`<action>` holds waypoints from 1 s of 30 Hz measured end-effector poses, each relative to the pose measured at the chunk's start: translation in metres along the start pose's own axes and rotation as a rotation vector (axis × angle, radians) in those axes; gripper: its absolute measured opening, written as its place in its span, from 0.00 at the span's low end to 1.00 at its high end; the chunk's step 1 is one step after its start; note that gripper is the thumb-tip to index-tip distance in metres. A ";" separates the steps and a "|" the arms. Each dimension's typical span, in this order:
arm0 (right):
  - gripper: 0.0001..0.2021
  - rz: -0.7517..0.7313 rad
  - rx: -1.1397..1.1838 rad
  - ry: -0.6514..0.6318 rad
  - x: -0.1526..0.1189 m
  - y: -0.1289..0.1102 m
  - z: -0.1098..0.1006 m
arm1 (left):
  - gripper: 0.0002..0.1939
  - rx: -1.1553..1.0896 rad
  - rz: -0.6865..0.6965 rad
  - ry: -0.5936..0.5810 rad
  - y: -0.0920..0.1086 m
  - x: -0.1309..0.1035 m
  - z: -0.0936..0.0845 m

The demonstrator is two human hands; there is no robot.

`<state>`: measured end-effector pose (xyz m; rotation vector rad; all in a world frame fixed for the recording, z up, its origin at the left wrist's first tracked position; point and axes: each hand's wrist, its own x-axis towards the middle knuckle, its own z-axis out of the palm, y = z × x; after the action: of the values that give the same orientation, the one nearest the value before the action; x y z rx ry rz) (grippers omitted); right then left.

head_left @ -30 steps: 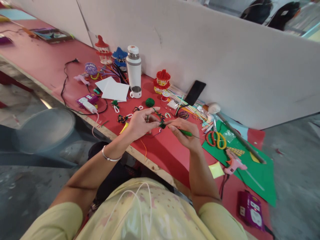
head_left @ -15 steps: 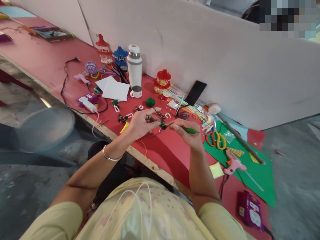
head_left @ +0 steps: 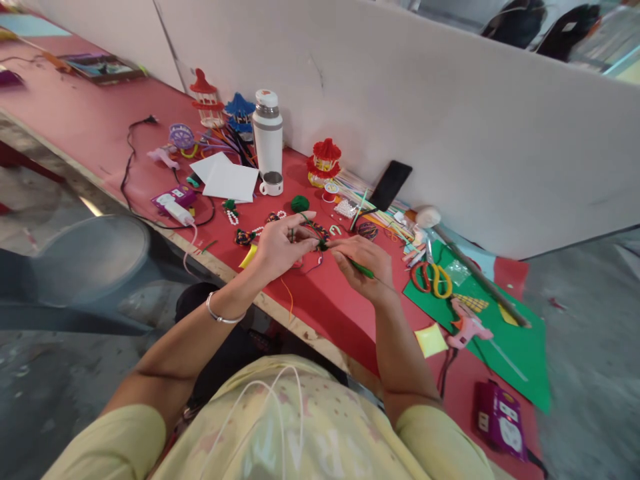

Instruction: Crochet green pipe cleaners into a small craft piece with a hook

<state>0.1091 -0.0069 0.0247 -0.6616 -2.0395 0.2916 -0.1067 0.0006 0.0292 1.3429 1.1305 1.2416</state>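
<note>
My left hand point(head_left: 284, 248) pinches a small dark green crocheted piece point(head_left: 323, 245) between thumb and fingers, with green yarn looped over its raised index finger. My right hand point(head_left: 364, 261) is closed round a green-handled crochet hook point(head_left: 362, 269), whose tip meets the piece. Just beyond my fingers sits a ball of green yarn point(head_left: 300, 203). Multicoloured crocheted pieces with white beads point(head_left: 245, 237) lie left of my left hand. A small white and green cane shape point(head_left: 335, 230) rests behind the held work.
A white bottle point(head_left: 269, 143) and steel-lined cup point(head_left: 272, 183) stand behind. Scissors point(head_left: 442, 281), a pink glue gun point(head_left: 467, 325) and a stick point(head_left: 480, 277) lie on a green sheet point(head_left: 535, 373). A phone point(head_left: 392, 185) leans near the white partition point(head_left: 450, 133).
My right hand has shifted slightly left and turned, so the hook's handle now slants down to the right instead of lying nearly level. My left hand still holds the green piece.
</note>
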 end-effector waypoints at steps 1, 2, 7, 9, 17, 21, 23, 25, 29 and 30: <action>0.07 -0.028 -0.031 0.017 -0.001 0.001 0.004 | 0.35 -0.023 -0.009 0.006 0.000 0.000 0.000; 0.08 -0.055 -0.061 0.030 -0.002 0.002 0.007 | 0.36 -0.048 -0.022 0.008 0.001 -0.001 0.001; 0.11 -0.151 -0.202 0.105 -0.007 0.007 0.024 | 0.38 -0.172 -0.063 0.014 0.004 -0.002 0.003; 0.14 -0.182 -0.224 0.142 -0.009 0.008 0.027 | 0.39 -0.190 -0.059 0.025 0.004 -0.002 0.003; 0.24 -0.103 -0.244 0.197 -0.024 0.008 0.040 | 0.41 -0.274 -0.029 0.050 0.001 -0.001 0.006; 0.26 -0.179 -0.312 0.322 -0.027 0.015 0.039 | 0.42 -0.476 -0.223 -0.107 0.004 -0.002 0.001; 0.23 -0.228 -0.249 0.306 -0.021 0.019 0.032 | 0.42 -0.506 -0.312 -0.208 0.006 -0.001 -0.007; 0.20 -0.257 -0.120 0.211 -0.012 0.021 0.022 | 0.41 -0.475 -0.321 -0.259 0.009 0.000 -0.015; 0.17 -0.243 -0.017 -0.031 0.008 0.014 0.002 | 0.41 -0.252 -0.197 -0.205 0.016 0.003 -0.025; 0.16 -0.231 -0.018 -0.062 0.011 0.010 -0.002 | 0.41 -0.194 -0.171 -0.183 0.017 0.004 -0.026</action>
<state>0.1094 0.0076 0.0292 -0.4269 -2.1565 0.1604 -0.1324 0.0038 0.0472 1.1633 0.9497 1.0529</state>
